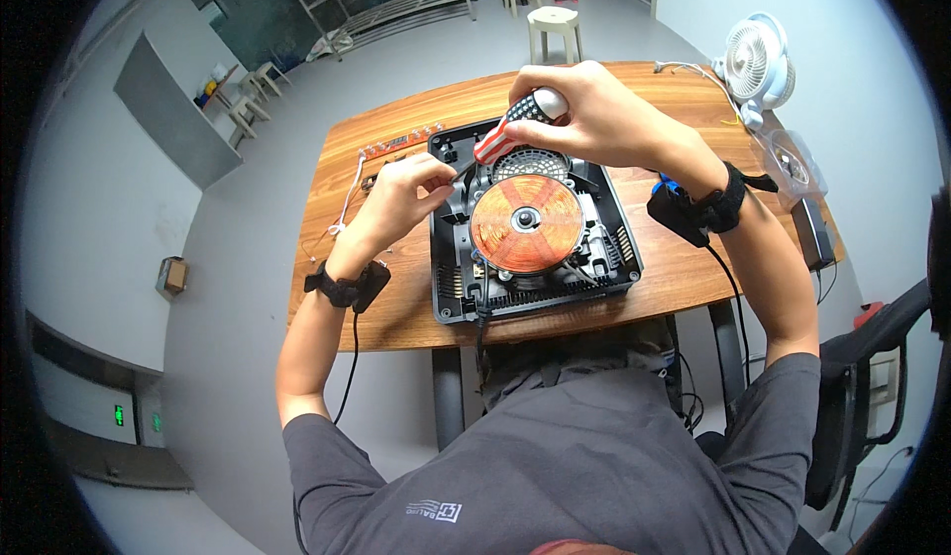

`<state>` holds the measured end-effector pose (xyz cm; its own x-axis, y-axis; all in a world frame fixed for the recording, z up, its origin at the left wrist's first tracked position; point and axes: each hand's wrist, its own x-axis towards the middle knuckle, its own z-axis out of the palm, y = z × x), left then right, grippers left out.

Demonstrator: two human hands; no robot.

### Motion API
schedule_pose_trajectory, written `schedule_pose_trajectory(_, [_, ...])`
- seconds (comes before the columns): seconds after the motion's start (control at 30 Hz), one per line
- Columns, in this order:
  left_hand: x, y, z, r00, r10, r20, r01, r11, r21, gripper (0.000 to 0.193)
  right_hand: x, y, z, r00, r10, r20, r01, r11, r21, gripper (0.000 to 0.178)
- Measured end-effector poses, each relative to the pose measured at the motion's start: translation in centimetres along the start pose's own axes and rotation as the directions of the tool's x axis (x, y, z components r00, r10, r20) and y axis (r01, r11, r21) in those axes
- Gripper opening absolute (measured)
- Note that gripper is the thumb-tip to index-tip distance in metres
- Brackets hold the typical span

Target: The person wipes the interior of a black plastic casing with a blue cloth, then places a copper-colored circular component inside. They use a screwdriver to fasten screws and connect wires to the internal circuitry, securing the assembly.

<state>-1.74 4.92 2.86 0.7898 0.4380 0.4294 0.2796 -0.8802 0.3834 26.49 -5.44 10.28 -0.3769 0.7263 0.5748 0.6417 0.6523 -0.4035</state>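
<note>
My right hand (604, 114) is wrapped round the handle of a screwdriver (493, 144), which is patterned in red and white stripes with white stars on dark blue. The shaft slants down to the left, toward the fingertips of my left hand (404, 197). Those fingers are pinched together at the tip; whatever is between them is too small to make out. Below both hands lies an opened black appliance housing (441, 302), like an induction cooker base. A round copper coil (500, 228) sits in its middle, with a fan grille (515, 167) partly hidden behind it.
The housing rests on a wooden table (386, 307). A narrow circuit board (396, 143) with a white cable lies at the back left. On the right are a white fan (755, 60), a clear plastic box (792, 164) and a black power brick (812, 233). Cables hang from both wrist straps.
</note>
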Motion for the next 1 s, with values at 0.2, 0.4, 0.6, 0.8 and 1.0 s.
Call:
schedule_pose_trajectory(0.2, [0.0, -0.2, 0.2, 1.000, 0.022, -0.001, -0.022, 0.999, -0.024, 0.018, -0.2, 0.0, -0.2, 1.000, 0.010, 0.007, -0.010, 1.000, 0.006, 0.033])
schedule_pose_trajectory(0.4, [-0.3, -0.4, 0.6, 1.000, 0.030, -0.008, -0.030, 0.999, -0.017, 0.017, -0.4, 0.1, -0.1, 1.000, 0.010, 0.010, -0.010, 1.000, 0.004, 0.036])
schedule_pose_trajectory(0.6, [-0.1, -0.5, 0.6, 0.999, 0.040, -0.002, -0.040, 0.999, -0.034, 0.020, -0.4, 0.6, 0.1, 1.000, -0.002, -0.002, 0.002, 1.000, 0.015, 0.036])
schedule_pose_trajectory(0.8, [-0.2, -0.4, 0.7, 1.000, 0.014, 0.000, -0.014, 0.998, -0.067, 0.024, -0.5, 0.1, -0.2, 0.999, 0.042, 0.015, -0.042, 0.999, 0.021, 0.035])
schedule_pose_trajectory(1.0, [-0.3, -0.3, 0.8, 1.000, 0.006, 0.002, -0.006, 0.998, -0.060, 0.023, -0.5, 0.0, -0.3, 0.998, 0.054, 0.021, -0.055, 0.998, 0.029, 0.036])
